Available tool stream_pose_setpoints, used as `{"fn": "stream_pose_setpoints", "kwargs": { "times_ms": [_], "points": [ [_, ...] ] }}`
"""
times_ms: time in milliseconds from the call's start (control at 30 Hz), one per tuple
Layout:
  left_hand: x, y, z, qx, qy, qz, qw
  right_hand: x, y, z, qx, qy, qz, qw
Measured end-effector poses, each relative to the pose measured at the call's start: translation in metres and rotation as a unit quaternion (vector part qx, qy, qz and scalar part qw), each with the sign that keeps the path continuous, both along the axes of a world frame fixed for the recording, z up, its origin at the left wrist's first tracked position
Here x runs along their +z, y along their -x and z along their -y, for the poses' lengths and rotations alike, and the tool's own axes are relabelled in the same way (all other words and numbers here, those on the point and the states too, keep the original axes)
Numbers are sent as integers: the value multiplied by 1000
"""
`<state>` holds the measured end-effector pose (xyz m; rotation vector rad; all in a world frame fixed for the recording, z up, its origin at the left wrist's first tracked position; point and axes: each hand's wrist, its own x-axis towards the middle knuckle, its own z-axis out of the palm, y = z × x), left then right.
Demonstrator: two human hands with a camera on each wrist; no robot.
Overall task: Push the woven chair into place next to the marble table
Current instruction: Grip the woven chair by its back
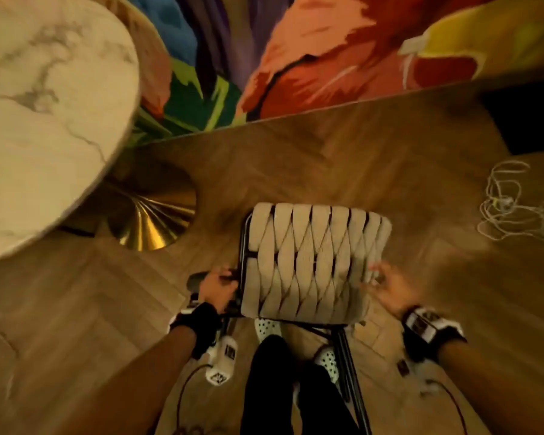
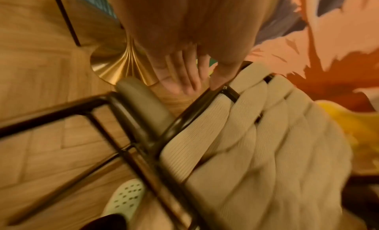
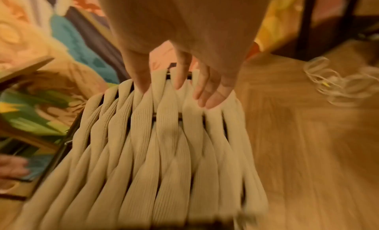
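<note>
The woven chair [image 1: 314, 265] has thick beige strips on a black metal frame and stands on the wood floor right in front of me. The round marble table [image 1: 45, 120] is at the upper left on a gold flared base [image 1: 151, 221], with a gap of floor between it and the chair. My left hand [image 1: 225, 277] is at the chair's left side, between the grey padded armrest [image 2: 141, 100] and the frame. Its fingers [image 2: 184, 74] are straight and its thumb rests on the black rail. My right hand [image 1: 377, 277] is spread, fingertips [image 3: 207, 97] touching the strips at the right edge.
A tangle of white cable [image 1: 512, 208] lies on the floor to the right. A dark piece of furniture [image 1: 528, 120] stands at the far right. A colourful patterned surface [image 1: 295, 58] begins beyond the floor's far edge. My feet in white perforated clogs [image 1: 266, 328] are behind the chair.
</note>
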<state>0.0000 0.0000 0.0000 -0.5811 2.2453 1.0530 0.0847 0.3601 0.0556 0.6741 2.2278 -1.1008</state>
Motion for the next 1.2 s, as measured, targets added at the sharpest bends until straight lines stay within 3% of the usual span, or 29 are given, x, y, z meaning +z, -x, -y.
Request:
{"fn": "stream_pose_setpoints", "kwargs": {
  "times_ms": [67, 133, 233, 300, 400, 500, 633, 700, 800, 933, 1100, 1200],
  "points": [
    [7, 20, -10, 54, -85, 24, 995, 2, 63, 11, 49, -32, -76, 995],
    [-5, 56, -27, 41, -171, 80, 981, -19, 136, 15, 131, -62, -96, 985],
    [-18, 77, -28, -36, -228, 110, 967, -48, 208, 33, 281, -94, 49, 954],
    [-14, 71, -12, -99, -198, 93, 971, -54, 228, 45, 303, -68, 92, 946],
    [10, 45, 19, -173, -137, 123, 968, -27, 208, 65, 345, -53, 86, 933],
    [56, 49, 34, -184, -153, 112, 965, 34, 202, 81, 385, -30, 63, 920],
    [125, 91, 49, -225, -177, 22, 958, 119, 241, 86, 348, -31, 3, 937],
    [147, 103, 55, -226, -173, -15, 959, 158, 243, 90, 366, -56, -40, 928],
    [168, 100, 62, -278, -89, -52, 955, 187, 211, 101, 395, -76, -75, 913],
    [167, 82, 68, -273, 6, -49, 961, 164, 164, 132, 434, -118, -85, 889],
    [162, 56, 72, -320, 9, -47, 946, 118, 123, 148, 478, -195, -47, 855],
    [155, 28, 64, -334, 29, 13, 942, 94, 90, 148, 487, -195, -35, 850]
  ]
}}
